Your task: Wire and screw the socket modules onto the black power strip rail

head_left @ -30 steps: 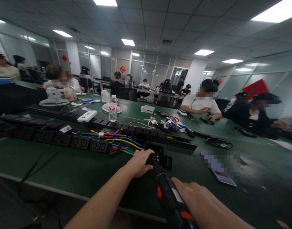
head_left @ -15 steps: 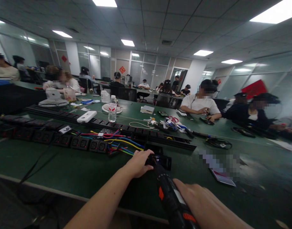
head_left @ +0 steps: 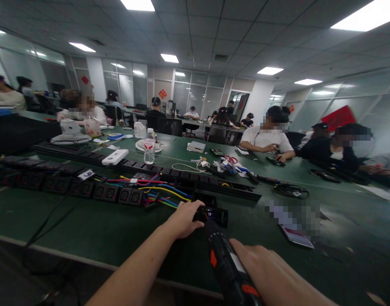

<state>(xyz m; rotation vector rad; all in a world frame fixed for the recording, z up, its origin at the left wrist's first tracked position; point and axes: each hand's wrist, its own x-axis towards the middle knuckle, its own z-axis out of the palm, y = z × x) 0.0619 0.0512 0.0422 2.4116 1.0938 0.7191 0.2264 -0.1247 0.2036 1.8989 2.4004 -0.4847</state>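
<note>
My left hand point(head_left: 183, 219) grips the near end of a small black module point(head_left: 215, 214) lying on the green table point(head_left: 95, 229). A black electric screwdriver with orange marks point(head_left: 226, 265) is held in my right hand point(head_left: 271, 274), and its tip points at the module just beside my left fingers. Behind the module, coloured wires point(head_left: 156, 189) spill from a row of black socket strips point(head_left: 86, 187).
Long black power strips point(head_left: 195, 180) cross the table. A water bottle point(head_left: 149, 146), a white box point(head_left: 115, 157), small fans and cables lie further back. A phone point(head_left: 298, 237) sits to the right. Several people sit at the far side and at other tables.
The view has drifted slightly; both hands stay on the module and the screwdriver, with almost no movement.
</note>
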